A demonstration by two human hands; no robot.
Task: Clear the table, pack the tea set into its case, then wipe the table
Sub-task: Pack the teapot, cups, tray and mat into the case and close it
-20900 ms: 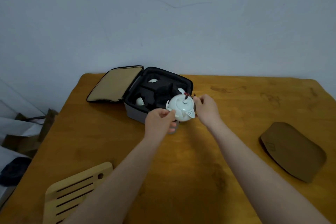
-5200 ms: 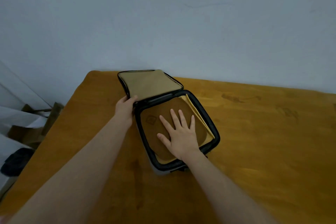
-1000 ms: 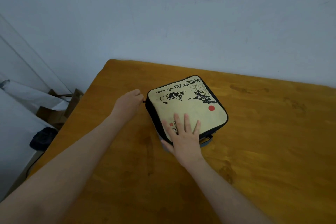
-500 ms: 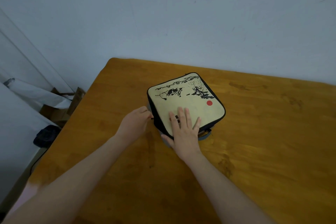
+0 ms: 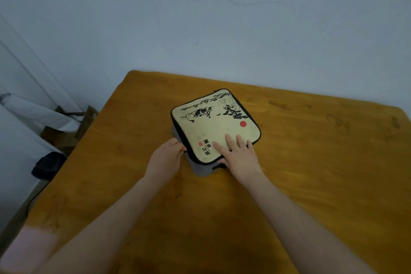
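the case [image 5: 214, 125] lies just ahead, one corner toward me, my left hand [image 5: 165, 158] pinching its near-left seam, my right hand [image 5: 239, 156] pressed flat on top.

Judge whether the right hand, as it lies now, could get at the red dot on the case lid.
Probably yes. The right hand rests flat on the near part of the case lid, fingers pointing roughly toward the red dot, and only bare lid lies between them.
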